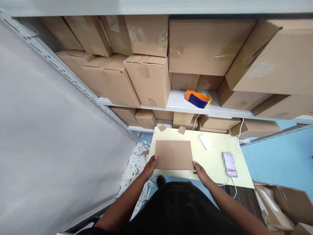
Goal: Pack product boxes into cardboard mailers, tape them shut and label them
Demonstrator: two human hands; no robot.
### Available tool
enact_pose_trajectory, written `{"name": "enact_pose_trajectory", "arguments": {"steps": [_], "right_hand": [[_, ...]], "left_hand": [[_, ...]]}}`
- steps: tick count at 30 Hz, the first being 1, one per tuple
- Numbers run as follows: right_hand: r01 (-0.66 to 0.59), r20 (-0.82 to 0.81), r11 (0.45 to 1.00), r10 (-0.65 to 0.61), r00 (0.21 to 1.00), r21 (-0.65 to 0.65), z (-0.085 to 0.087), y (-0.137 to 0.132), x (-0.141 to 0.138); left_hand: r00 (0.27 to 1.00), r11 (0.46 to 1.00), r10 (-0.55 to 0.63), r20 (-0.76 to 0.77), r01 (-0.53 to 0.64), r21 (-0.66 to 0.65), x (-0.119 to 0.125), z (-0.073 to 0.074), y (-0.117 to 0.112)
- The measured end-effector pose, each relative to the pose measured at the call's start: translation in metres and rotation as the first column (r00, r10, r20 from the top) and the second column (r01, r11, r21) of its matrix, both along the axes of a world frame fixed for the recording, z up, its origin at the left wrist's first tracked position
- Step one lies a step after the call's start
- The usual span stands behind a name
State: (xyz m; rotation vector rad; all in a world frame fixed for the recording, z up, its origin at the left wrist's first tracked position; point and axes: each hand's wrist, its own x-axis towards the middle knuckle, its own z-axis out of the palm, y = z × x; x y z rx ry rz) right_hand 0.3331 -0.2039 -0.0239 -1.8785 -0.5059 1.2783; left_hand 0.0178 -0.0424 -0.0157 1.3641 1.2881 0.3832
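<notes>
The brown cardboard piece lies on the pale table, toward the left part, near the edge on the person's side. From above I cannot tell if it is a flat sheet or a low closed box. The left hand is at its left edge, and seems to pinch this edge between thumb and fingers. The right hand is at the lower right corner, with fingertips against the side; I cannot tell if it grips or only touches. With one hand on each side, the piece is probably kept straight and does not slide.

Beyond its far edge lie two small cardboard scraps. To the right are a white box and a blurred phone, perhaps put there so that the working place stays free. A white cable hangs down behind the table, and it could catch on something moved to that side.

Behind, the shelf limits the space; an orange and blue roll-like object lies on it, within reach, I think, between stacked cartons. White strips cover the floor on the left, and open cartons stand at lower right.
</notes>
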Motion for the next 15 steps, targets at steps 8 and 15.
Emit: {"name": "enact_pose_trajectory", "arguments": {"steps": [8, 15], "right_hand": [[0.188, -0.111, 0.979, -0.18, 0.977, 0.074, -0.034, -0.035, -0.009], [0.255, -0.183, 0.967, -0.252, 0.95, -0.007, -0.041, -0.048, -0.011]], "left_hand": [[0.992, 0.999, 0.036, 0.12, -0.04, 0.029, 0.021, -0.01, -0.02], [0.993, 0.998, 0.008, 0.12, 0.0, -0.068, 0.008, -0.031, -0.035]]}}
